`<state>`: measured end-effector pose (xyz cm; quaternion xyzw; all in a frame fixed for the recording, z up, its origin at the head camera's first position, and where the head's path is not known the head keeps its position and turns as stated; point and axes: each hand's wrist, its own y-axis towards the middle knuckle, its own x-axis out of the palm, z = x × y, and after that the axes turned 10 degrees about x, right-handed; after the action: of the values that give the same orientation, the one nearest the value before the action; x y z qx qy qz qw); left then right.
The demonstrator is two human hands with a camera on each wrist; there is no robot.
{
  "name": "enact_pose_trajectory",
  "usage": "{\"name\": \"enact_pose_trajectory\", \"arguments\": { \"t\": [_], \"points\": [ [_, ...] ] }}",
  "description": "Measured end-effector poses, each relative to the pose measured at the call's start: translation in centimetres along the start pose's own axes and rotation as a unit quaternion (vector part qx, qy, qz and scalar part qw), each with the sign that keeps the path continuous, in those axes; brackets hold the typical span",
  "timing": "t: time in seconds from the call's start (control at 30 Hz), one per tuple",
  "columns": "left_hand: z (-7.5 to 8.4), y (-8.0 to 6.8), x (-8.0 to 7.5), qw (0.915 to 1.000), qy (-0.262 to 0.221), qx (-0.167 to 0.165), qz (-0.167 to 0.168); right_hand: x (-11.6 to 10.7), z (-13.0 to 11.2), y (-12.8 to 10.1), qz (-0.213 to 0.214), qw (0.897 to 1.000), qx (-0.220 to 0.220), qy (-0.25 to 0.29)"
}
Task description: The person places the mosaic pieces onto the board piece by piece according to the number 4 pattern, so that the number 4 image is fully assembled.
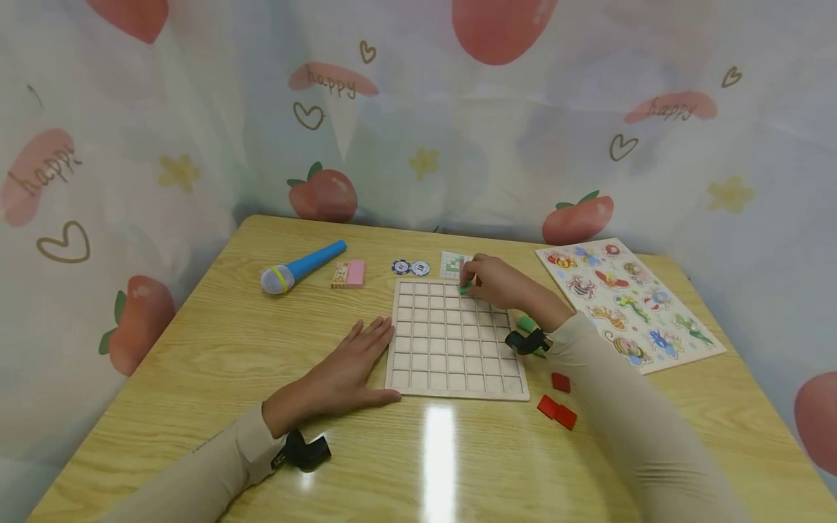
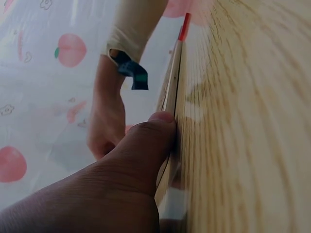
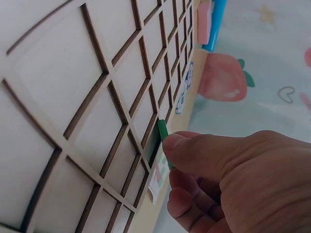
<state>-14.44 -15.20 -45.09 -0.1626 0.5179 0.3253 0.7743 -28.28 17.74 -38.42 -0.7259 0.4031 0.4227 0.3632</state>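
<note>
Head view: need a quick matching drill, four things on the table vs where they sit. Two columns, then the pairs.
Things:
1. toy microphone
2. red tiles
3. insect puzzle
4. green tile

Places:
A. pinched by the right hand at the grid board far edge
B. far left of the board
C. right end of the table
D. off the board's near right corner

Pairs: 1-B, 2-D, 3-C, 4-A
</note>
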Motion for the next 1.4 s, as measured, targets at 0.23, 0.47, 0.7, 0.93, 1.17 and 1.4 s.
{"name": "enact_pose_trajectory", "arguments": {
  "t": [0.23,0.47,0.7,0.93,1.17,1.4],
  "points": [
    [0.2,0.1,-0.2,1.0,-0.004,-0.006,-0.003,0.3,0.5,0.2,0.001,1.0,-0.003,-0.009],
    [0.3,0.2,-0.2,0.9999,-0.004,-0.008,-0.009,0.6,0.6,0.0,0.0,1.0,-0.002,-0.001],
    [0.4,0.2,-0.2,1.0,-0.003,0.001,-0.001,0.7,1.1,-0.9,0.017,1.0,-0.019,0.0],
    [0.4,0.1,-0.2,1.0,0.002,0.0,0.001,-0.5,2.7,-7.7,0.131,0.989,-0.007,0.062],
    [0.4,0.1,-0.1,0.9999,-0.006,-0.012,-0.005,1.4,6.2,-14.8,0.223,0.966,0.083,0.096],
    [0.2,0.1,0.1,1.0,-0.006,-0.005,-0.004,4.1,9.1,-16.5,0.233,0.959,0.128,0.1]
  ]
}}
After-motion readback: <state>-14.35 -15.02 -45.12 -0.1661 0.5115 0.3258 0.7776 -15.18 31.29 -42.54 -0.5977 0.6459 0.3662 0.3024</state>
